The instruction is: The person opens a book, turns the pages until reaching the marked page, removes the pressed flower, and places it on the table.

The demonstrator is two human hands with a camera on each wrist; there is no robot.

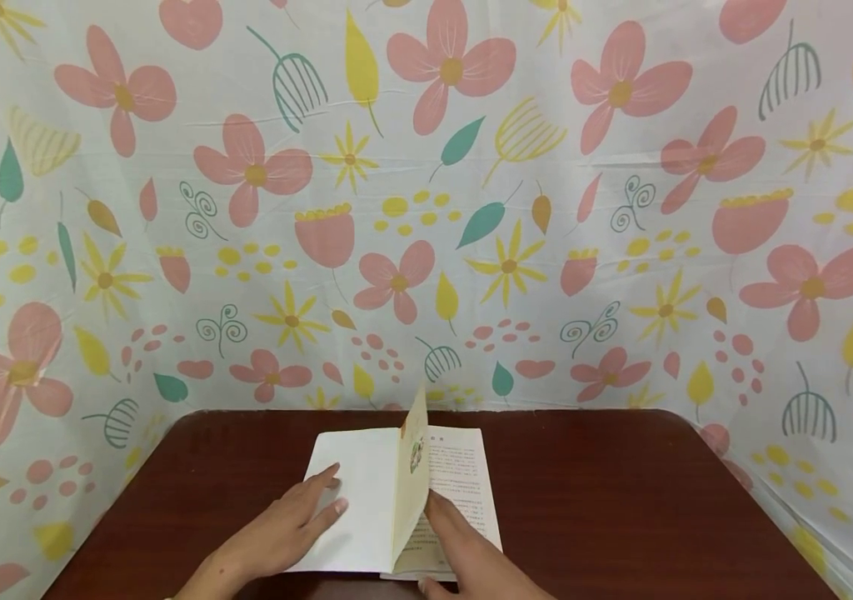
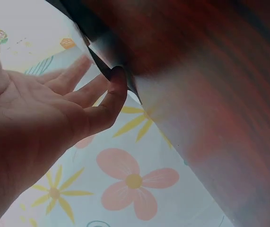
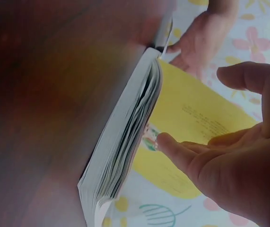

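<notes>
An open book (image 1: 362,492) lies at the front of the table, with a plain white page on the left and a printed page (image 1: 464,467) on the right. Between them one leaf (image 1: 413,483) stands upright, a small coloured picture on it. My left hand (image 1: 284,525) rests on the white left side, fingers spread; the left wrist view shows the fingertips by the book's edge. My right hand (image 1: 471,550) is against the right side of the standing leaf with extended fingers. In the right wrist view its thumb is apart from the fingers, and the leaf looks yellow (image 3: 191,109).
The dark reddish-brown table (image 1: 621,500) extends to both sides of the book and behind it. A white curtain (image 1: 546,333) with pink, yellow and green flowers and leaves hangs around the table's back and sides.
</notes>
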